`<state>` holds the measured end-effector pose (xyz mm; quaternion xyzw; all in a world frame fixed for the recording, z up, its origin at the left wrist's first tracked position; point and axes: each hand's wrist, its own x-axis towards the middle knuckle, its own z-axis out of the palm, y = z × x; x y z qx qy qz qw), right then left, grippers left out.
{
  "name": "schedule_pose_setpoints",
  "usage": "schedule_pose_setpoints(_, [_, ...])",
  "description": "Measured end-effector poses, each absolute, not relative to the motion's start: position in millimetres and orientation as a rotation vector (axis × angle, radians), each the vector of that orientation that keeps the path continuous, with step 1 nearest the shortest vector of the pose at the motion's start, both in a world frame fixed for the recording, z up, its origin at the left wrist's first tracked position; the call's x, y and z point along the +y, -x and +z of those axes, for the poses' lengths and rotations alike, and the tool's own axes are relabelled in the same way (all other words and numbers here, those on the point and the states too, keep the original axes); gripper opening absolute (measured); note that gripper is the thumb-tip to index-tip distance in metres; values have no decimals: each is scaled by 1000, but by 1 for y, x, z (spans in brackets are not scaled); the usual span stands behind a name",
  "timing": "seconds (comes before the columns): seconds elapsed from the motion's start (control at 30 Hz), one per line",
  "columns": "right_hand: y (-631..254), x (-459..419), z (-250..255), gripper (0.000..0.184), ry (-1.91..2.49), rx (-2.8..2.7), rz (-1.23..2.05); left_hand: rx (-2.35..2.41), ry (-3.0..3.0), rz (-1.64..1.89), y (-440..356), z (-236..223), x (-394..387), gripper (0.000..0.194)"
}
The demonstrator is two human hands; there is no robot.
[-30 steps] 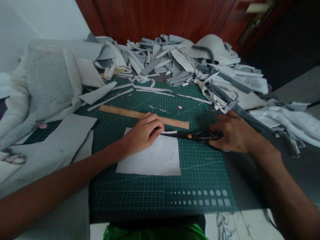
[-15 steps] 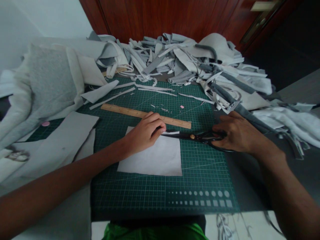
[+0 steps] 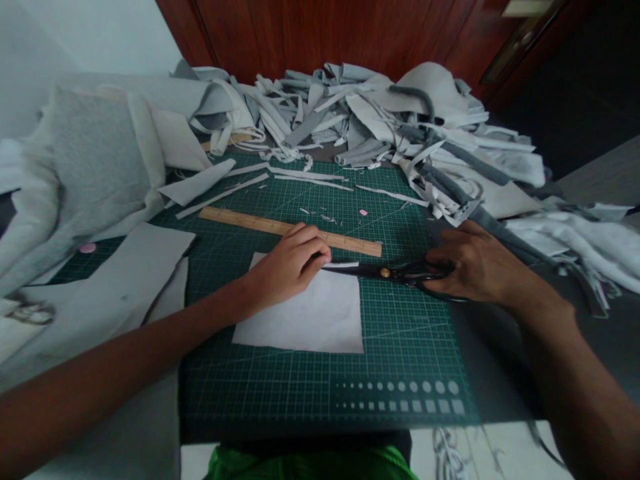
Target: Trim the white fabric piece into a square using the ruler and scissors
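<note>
1. The left hand [image 3: 289,265], fingers curled together, presses on a white fabric sheet [image 3: 300,313] on the cutting mat [image 3: 400,360].
2. The right hand [image 3: 483,265], closed, grips the scissors [image 3: 385,272], whose blades lie at the sheet's top edge.

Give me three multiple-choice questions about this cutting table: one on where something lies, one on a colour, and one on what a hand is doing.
1. Where does the wooden ruler lie?
A. On the cutting mat, beyond the white fabric
B. On top of the white fabric
C. On the floor

2. What colour is the cutting mat?
A. Red
B. Dark green
C. Blue

3. What is the right hand doing?
A. Resting empty on the ruler
B. Holding the black scissors by the handles
C. Pressing flat on the fabric

Answers:
1. A, the ruler lies on the grid past the fabric's far edge.
2. B, dark green shows between the grid lines.
3. B, its fingers wrap the handles.
</note>
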<state>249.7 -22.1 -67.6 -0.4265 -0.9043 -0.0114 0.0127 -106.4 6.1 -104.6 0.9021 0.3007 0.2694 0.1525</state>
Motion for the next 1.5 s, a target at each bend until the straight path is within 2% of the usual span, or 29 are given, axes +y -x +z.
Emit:
schedule_pose_setpoints(0.37, [-248,-23,-66,39,1403,-2844,-30,885,-2573,741,106,-104,6,18])
schedule_pose_setpoints(0.67, [-248,-23,-64,32,1404,-2856,23,878,-2567,750,106,-104,6,20])
schedule_pose_setpoints(1.5, [-238,-21,-61,34,1436,-2865,53,894,-2439,781,110,-101,13,16])
